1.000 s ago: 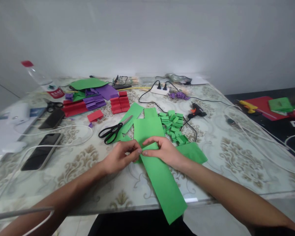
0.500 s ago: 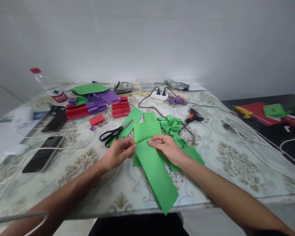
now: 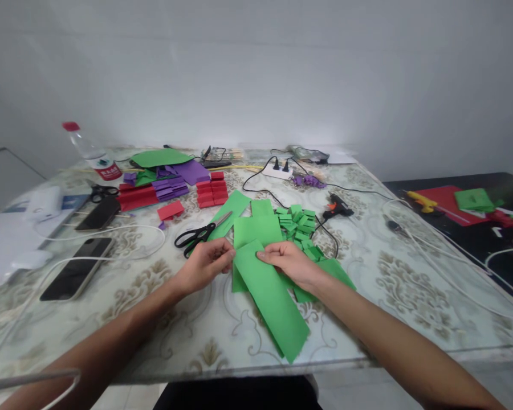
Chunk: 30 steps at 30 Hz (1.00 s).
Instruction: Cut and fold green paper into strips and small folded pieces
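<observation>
A long strip of green paper (image 3: 273,302) slants toward me over the table's front part, its lower end showing more than one layer. My right hand (image 3: 288,262) pinches its upper right edge, thumb on top. At the strip's upper left corner, my left hand (image 3: 209,262) has its thumb and forefinger pressed together; whether the corner is between them is hard to see. Beneath and behind lies a wider green sheet (image 3: 256,229). Small folded green pieces (image 3: 297,222) are heaped to its right. Black-handled scissors (image 3: 200,232) rest on another green sheet (image 3: 235,206) at the left.
Two phones (image 3: 77,269), white cables and a bottle (image 3: 94,156) stand left. Red folded strips (image 3: 211,191) and purple paper (image 3: 171,188) lie behind. A power strip (image 3: 277,169) and a black glue gun (image 3: 337,206) are farther back. A yellow glue gun (image 3: 422,201) lies at right.
The view has tilted slightly, so everything sits a little lower. The strip's near end has shifted slightly up; both hands stay at its top edge.
</observation>
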Tool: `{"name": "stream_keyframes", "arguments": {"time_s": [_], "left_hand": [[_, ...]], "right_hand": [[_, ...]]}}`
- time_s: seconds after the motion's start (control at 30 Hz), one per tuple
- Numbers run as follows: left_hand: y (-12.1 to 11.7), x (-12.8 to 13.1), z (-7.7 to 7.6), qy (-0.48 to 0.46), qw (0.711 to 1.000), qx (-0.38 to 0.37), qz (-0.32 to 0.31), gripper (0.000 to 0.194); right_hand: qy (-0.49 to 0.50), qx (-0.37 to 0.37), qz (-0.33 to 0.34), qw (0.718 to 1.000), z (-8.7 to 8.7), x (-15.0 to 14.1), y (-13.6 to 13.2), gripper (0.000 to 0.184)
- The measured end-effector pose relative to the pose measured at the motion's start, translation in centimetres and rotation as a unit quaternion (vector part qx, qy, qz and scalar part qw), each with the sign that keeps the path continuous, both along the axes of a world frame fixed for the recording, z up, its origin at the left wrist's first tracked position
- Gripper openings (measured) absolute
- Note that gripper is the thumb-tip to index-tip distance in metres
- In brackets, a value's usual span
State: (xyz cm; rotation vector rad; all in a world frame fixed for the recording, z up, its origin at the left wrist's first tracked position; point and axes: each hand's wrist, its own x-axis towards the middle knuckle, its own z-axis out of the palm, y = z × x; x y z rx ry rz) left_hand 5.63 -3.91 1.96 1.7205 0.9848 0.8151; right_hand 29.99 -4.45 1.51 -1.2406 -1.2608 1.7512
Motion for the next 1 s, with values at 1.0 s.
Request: {"name": "stream_keyframes", "arguments": {"time_s": [1.0], "left_hand": [[2.1,-1.5,0.7,0.027,0.999,-0.032,0.0,0.038]], "right_hand": [[-0.076,0.072,0.167,0.98,-0.5,-0.5,-0.7,0.059]]}}
